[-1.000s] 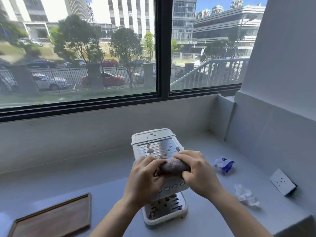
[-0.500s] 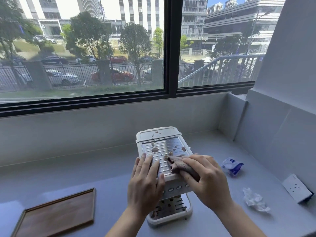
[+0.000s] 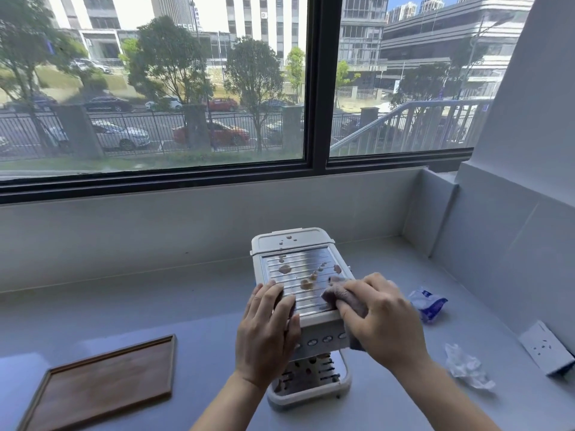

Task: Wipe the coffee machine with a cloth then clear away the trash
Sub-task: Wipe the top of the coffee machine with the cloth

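Note:
A small white coffee machine [image 3: 292, 244] stands on the grey counter [image 3: 155, 306], its ribbed metal top spotted with brown stains. My right hand [image 3: 382, 318] presses a brownish-grey cloth [image 3: 337, 295] onto the right front part of that top. My left hand [image 3: 267, 328] lies flat on the machine's front left corner, fingers apart, steadying it. A blue-and-white wrapper [image 3: 427, 303] lies on the counter to the right of the machine. A crumpled white tissue [image 3: 466, 367] lies nearer the front right.
A wooden tray [image 3: 105, 384] lies at the front left of the counter. A white socket block [image 3: 546, 349] sits against the right wall. A low grey wall and a large window run along the back.
Both hands held the bunched cloth at the machine's front; now the left hand lies flat on the top and the right hand has pushed the cloth up onto the ribbed plate.

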`<state>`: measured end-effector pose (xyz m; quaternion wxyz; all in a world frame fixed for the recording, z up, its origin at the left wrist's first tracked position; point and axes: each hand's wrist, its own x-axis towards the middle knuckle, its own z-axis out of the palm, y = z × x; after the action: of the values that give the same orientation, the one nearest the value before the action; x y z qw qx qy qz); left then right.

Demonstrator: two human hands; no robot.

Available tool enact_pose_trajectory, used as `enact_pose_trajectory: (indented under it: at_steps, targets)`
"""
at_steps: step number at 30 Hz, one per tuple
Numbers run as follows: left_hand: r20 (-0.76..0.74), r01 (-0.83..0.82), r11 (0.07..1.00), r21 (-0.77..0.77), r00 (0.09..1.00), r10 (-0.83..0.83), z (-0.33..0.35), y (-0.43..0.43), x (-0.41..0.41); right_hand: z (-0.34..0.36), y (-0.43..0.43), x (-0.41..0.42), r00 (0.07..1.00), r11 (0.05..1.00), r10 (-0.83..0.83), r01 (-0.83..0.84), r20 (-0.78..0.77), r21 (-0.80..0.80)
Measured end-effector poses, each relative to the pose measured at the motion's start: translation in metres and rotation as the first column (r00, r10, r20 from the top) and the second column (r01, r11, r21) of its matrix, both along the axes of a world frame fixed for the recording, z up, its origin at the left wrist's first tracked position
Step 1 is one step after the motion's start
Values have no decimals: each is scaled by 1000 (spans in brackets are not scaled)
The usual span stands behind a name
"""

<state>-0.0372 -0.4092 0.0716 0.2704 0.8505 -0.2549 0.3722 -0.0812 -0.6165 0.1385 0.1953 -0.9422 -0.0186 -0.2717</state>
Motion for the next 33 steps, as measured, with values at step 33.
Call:
enact_pose_trajectory:
  at_steps: [33]
  targets:
    - [105,3,999,-38,994,1,-2,-4,8,13,-6,64,956,981,-183,161,-231,-111]
